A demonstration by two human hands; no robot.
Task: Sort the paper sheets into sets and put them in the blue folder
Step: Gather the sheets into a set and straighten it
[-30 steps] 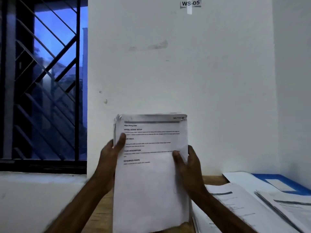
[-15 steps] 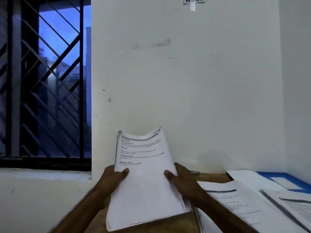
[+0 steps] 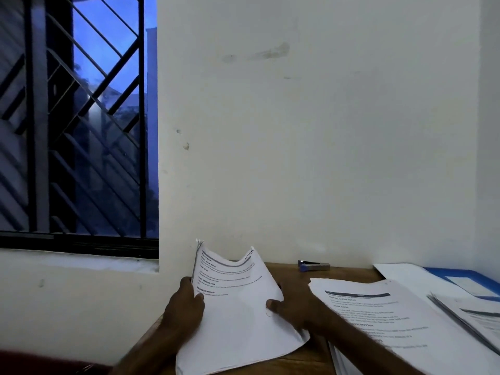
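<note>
A stapled set of printed paper sheets (image 3: 238, 315) lies tilted low over the wooden table, its top edge sagging in the middle. My left hand (image 3: 186, 307) grips its left edge, thumb on the front. My right hand (image 3: 295, 309) holds its right edge, thumb on the front and fingers behind. The blue folder (image 3: 460, 277) lies at the far right, largely covered by white sheets. A second printed set (image 3: 378, 320) rests on the table beside my right arm, and a third set (image 3: 476, 315) lies further right.
A small blue and silver stapler (image 3: 313, 265) sits on the wooden table (image 3: 292, 274) against the white wall. A barred window (image 3: 78, 117) fills the upper left. The wall corner closes in at the right.
Both hands have lowered the stapled set from upright in front of the wall down toward the table, and it now leans flatter. The stapler has come into sight behind it.
</note>
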